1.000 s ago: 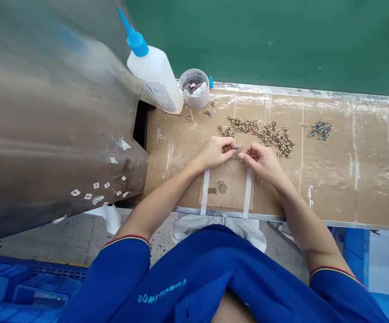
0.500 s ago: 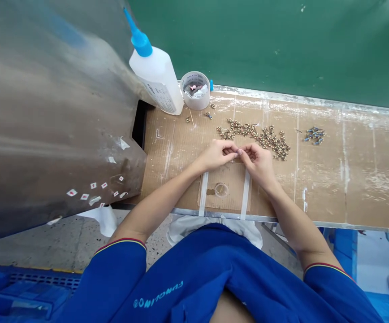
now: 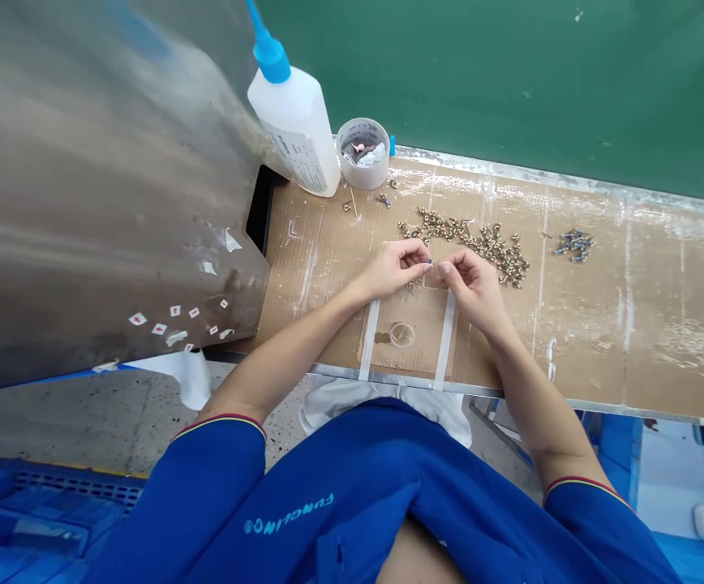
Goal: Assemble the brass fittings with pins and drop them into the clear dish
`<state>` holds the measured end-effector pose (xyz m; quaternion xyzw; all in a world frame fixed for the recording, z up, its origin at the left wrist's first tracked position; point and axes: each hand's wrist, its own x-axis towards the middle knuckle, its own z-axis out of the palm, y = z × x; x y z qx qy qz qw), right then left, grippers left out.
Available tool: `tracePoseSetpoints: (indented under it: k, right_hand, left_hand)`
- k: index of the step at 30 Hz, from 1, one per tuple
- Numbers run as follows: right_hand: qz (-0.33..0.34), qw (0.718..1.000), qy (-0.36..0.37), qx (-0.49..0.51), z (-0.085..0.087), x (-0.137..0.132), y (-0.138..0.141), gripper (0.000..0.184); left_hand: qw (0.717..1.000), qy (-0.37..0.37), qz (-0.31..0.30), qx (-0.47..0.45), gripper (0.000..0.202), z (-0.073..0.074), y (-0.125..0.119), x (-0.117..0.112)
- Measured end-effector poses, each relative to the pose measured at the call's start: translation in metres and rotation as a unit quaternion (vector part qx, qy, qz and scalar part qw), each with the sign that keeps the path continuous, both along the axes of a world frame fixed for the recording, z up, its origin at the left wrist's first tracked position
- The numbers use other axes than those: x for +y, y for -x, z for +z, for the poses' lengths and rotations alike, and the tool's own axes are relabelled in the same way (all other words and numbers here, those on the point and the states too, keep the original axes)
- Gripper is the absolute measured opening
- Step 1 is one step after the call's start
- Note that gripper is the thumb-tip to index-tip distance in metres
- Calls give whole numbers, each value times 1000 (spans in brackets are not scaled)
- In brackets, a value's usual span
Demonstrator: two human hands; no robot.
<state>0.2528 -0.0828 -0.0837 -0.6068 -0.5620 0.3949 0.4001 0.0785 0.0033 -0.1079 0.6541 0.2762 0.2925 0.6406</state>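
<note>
My left hand pinches a small metal part with a blue end between thumb and forefinger. Just to its right, my right hand has thumb and fingertip pressed together; whatever they grip is too small to make out. A narrow gap separates the two sets of fingertips. Beyond the hands spreads a loose pile of small brass-coloured parts. Farther right lies a smaller heap of blue-ended metal parts. Closer to my body, a small clear round dish sits on a taped cardboard piece.
A white bottle with a blue nozzle stands at the back left, beside a tape-roll ring holding scraps. A thin stick lies near them. A metal panel borders the cardboard-covered bench on the left; a green surface lies behind.
My fingertips, touching before, have come apart a little, the right hand shifting right. A blue end now shows at the left fingertips. The view has shifted slightly.
</note>
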Motion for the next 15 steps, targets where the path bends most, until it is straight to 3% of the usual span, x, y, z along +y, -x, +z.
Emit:
tracePoseSetpoints:
  k: [4,6,9,15]
  right_hand:
    - [222,967,123,5,15,-4,-4,51]
    - [292,942,159,39,19,-7,0,49]
    - [323,929,168,68,17,-10,8,45]
    - [311,941,118,58,10,-11,9,38]
  left_hand:
    - [1000,-10,-12,-7,12,1,2,3]
    - [1000,-6,-23,-13,12,1,3,4]
    - [999,11,-27,-18,14,0,3,5]
    - [998,59,-23,-17,14,-2,3,4]
